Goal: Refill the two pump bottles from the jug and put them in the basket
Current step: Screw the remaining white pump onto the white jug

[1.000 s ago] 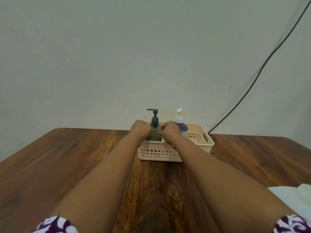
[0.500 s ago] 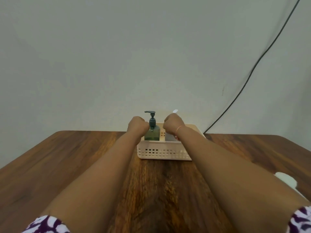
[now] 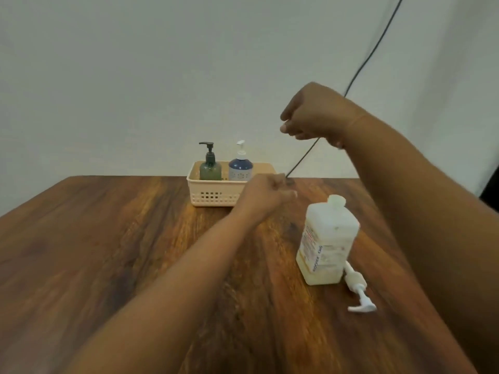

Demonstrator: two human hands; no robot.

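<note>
A green pump bottle (image 3: pixel 210 168) and a blue pump bottle with a white pump (image 3: pixel 240 166) stand upright side by side in the beige basket (image 3: pixel 213 194) at the table's far edge. My left hand (image 3: pixel 266 194) hovers just right of the basket, fingers curled with nothing in them. My right hand (image 3: pixel 313 116) is raised well above the table, fingers loosely closed and holding nothing. The white jug (image 3: pixel 325 242) stands uncapped on the table at the right, below my right forearm.
The jug's white pump head (image 3: pixel 357 288) lies on the wooden table (image 3: pixel 108 252) beside the jug. A black cable (image 3: pixel 361 63) runs down the pale wall to the table's far edge behind the basket.
Both hands have let go of the bottles and come away from the basket; the left drew back to the right, the right rose high. The view tilted down, showing the jug.
</note>
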